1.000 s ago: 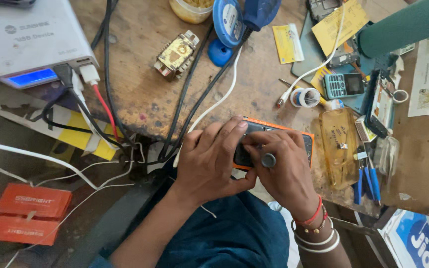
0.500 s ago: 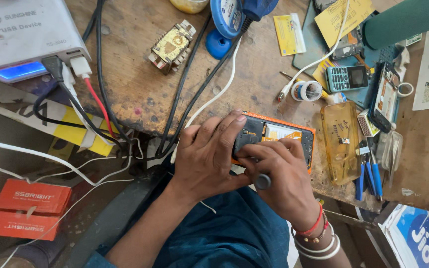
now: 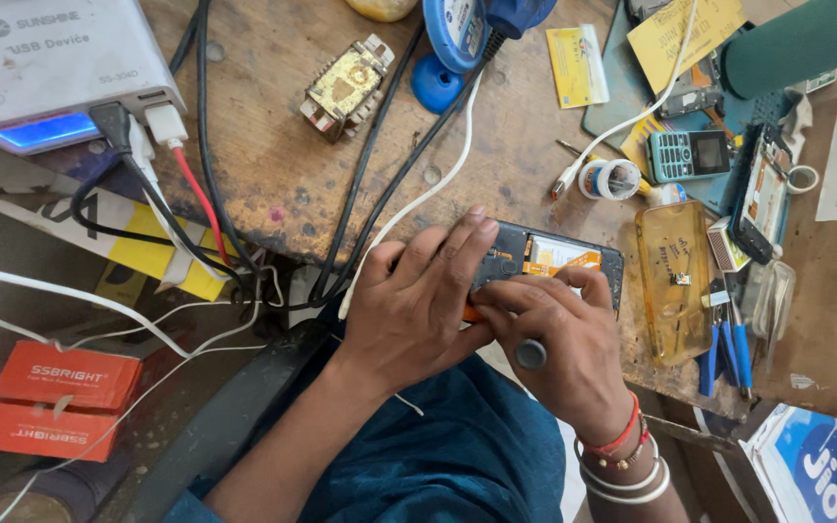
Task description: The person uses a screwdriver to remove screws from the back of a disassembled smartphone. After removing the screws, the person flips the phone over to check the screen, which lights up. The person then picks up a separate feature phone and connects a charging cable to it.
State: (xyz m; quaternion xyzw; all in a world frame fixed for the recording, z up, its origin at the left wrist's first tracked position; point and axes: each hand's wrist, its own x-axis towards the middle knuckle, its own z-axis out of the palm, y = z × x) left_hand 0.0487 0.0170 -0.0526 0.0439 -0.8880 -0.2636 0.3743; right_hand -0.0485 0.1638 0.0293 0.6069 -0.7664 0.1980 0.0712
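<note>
Seen from above, looking down at a cluttered wooden desk (image 3: 283,165).

Far left, below the desk edge: two flat orange boxes (image 3: 60,397) stacked, with thin white cables (image 3: 70,295) trailing across them. Top left, on the desk corner: a white charging hub (image 3: 46,68) with a glowing blue strip, black, white and red leads plugged into its side. Further right: a small brass-coloured metal part (image 3: 346,85), then a blue round stand (image 3: 457,39) at the top edge, with black cables (image 3: 380,165) and one white cable running down toward the desk edge.

Centre, at the near edge of the desk: an opened phone (image 3: 554,261), back cover off, dark inner frame and orange ribbon strips exposed. Left hand (image 3: 418,300) laid flat over the phone's left end, fingers stretched together and pressing down on it. Right hand (image 3: 559,339) curled over the phone's lower edge, gripping a screwdriver with a grey round cap (image 3: 531,353) on its handle; tip hidden under the fingers. Red and white bangles (image 3: 622,460) on the right wrist. Teal cloth (image 3: 457,455) over the lap below.

Right of the phone: a translucent yellow phone case (image 3: 675,281), a roll of tape (image 3: 610,179), a small teal keypad phone (image 3: 688,155), blue-handled tools (image 3: 728,353), yellow cards and a dark green roll (image 3: 806,39) at the top right.
</note>
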